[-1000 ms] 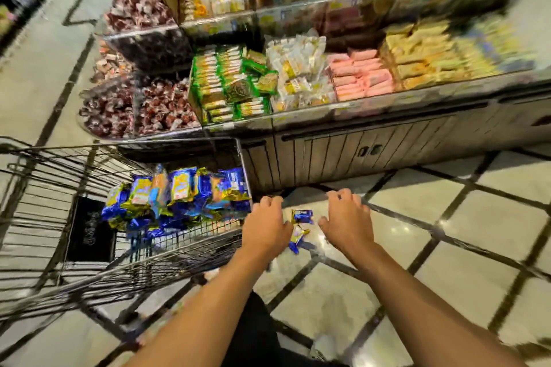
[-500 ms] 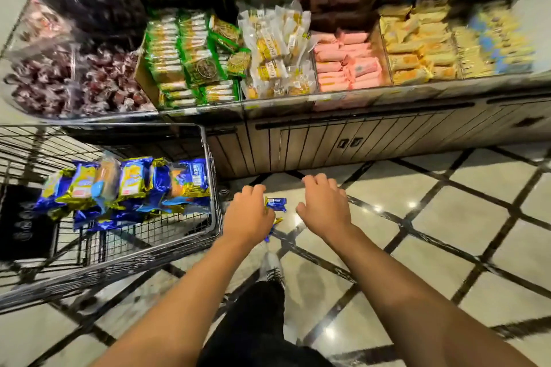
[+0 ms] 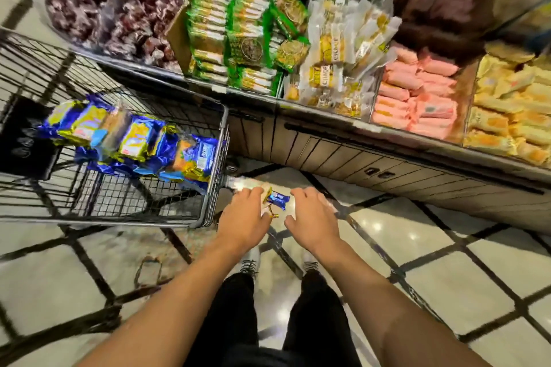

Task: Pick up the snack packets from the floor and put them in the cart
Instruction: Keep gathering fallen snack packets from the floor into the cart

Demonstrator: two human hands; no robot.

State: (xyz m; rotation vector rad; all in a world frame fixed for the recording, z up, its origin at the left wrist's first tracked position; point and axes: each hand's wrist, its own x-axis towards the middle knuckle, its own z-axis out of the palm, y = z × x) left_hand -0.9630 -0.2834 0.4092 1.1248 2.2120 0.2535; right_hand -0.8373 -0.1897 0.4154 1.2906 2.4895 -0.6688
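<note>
Reaching down between the display shelf [image 3: 387, 140] and the cart [image 3: 214, 140], the person has only a narrow strip of tiled floor [image 3: 447, 277] to work in, with open floor behind and to the right. The cart's wire corner stands just beside the left hand [image 3: 243, 222], so lifting straight across could knock knuckles or catch a wrapper on the rim; rising first gives clearance. Blue and yellow snack packets [image 3: 134, 137] already lie heaped in the cart. The left hand's fingers curl around a blue snack packet [image 3: 275, 198], seemingly with a second below, which could slip out. The right hand [image 3: 313, 217] hovers beside it, fingers loosely bent, holding nothing.
</note>
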